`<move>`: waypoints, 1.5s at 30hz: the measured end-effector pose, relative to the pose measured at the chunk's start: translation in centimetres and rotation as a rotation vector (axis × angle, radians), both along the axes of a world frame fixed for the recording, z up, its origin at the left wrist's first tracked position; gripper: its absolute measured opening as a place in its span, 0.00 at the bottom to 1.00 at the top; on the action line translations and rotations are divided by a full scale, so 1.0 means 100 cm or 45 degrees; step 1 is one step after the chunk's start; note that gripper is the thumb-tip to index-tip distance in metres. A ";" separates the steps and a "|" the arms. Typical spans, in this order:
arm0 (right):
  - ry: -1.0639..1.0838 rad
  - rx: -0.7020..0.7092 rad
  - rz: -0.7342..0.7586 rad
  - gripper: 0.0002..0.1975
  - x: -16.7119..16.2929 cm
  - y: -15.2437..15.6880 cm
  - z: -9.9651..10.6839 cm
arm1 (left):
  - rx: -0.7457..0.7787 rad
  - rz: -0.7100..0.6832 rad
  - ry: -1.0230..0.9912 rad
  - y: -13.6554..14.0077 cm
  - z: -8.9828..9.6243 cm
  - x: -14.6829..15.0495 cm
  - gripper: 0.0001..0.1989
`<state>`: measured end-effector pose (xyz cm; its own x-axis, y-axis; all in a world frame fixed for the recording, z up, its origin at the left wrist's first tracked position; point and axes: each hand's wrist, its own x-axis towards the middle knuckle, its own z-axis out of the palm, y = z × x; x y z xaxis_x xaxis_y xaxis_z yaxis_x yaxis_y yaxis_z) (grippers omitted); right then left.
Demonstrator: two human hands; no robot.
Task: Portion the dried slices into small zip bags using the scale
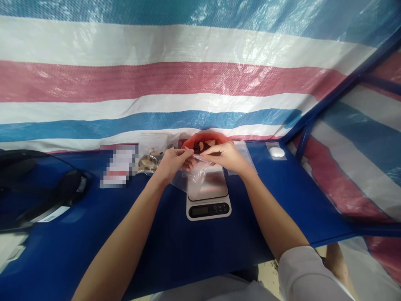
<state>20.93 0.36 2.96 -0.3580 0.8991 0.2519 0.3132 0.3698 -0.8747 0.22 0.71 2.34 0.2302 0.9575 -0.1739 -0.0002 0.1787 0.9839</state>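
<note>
My left hand and my right hand both pinch the upper edge of a clear plastic bag. The bag hangs over a white kitchen scale with a metal top and a dark display strip at its front. Whether the bag touches the scale, I cannot tell. Right behind my fingers stands a red bag with pale, slice-like pieces in it, partly hidden by my hands. Left of my left hand lies a clear bag of brownish pieces.
Flat clear bags lie right of the scale on the blue table. A round white object sits on a small clear packet at the far right. Black straps or gear occupy the left side. A striped sheet hangs behind.
</note>
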 end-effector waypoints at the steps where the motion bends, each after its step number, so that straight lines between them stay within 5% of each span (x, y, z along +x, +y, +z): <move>1: 0.013 -0.029 0.007 0.13 0.000 0.000 0.000 | -0.008 -0.001 -0.009 0.000 0.000 -0.001 0.18; 6: 0.045 -0.218 0.059 0.17 -0.001 0.002 0.007 | 0.022 0.039 -0.015 -0.001 0.001 0.000 0.19; 18: -0.142 -0.294 0.110 0.11 -0.002 0.009 0.015 | 0.117 -0.082 0.086 -0.006 0.003 0.005 0.17; 30: -0.136 -0.376 0.035 0.06 0.021 0.016 0.011 | 0.709 0.017 0.975 -0.008 0.015 -0.006 0.11; 35: -0.185 -0.331 0.018 0.08 0.022 0.015 0.012 | 0.958 0.045 1.003 -0.009 0.009 -0.002 0.10; 39: -0.219 -0.258 -0.006 0.09 0.020 0.015 0.012 | 1.121 0.043 0.966 -0.010 -0.001 0.006 0.22; 45: -0.221 -0.209 0.067 0.12 0.016 0.012 0.018 | 0.942 -0.044 1.010 -0.017 -0.018 0.019 0.51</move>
